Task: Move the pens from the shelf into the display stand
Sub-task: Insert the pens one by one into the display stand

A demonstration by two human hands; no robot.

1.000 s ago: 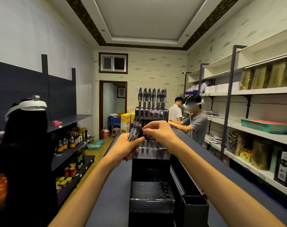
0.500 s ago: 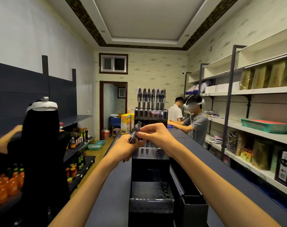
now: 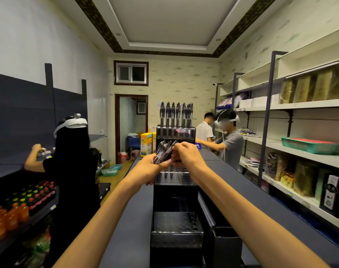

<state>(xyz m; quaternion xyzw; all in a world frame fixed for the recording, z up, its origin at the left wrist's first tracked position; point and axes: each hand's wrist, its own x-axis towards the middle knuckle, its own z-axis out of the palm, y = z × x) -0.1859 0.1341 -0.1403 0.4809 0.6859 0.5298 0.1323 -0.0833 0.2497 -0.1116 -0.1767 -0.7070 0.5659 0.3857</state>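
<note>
A bundle of pens (image 3: 163,151) sits in the left hand (image 3: 149,168), just above the middle tier (image 3: 174,177) of the black display stand (image 3: 175,190). Their long axes lean up and to the right, clip ends highest, tips pointing down toward the palm. The left fingers curl round the lower part of the bundle and grip it. The right hand (image 3: 186,154) meets the bundle from the right, its fingertips pinching at the upper end of one pen; exactly which pen cannot be made out. Judged from this, the right hand is the one to draw a single pen free, and it must pull along the pen's axis, up and rightward, then turn the pen upright over an open hole below. The top tier (image 3: 175,132) behind already holds a row of upright pens (image 3: 175,115); the lowest tier (image 3: 176,223) shows bare holes. The stand rests on a dark shelf top (image 3: 133,209). Other people work at the side shelves.
</note>
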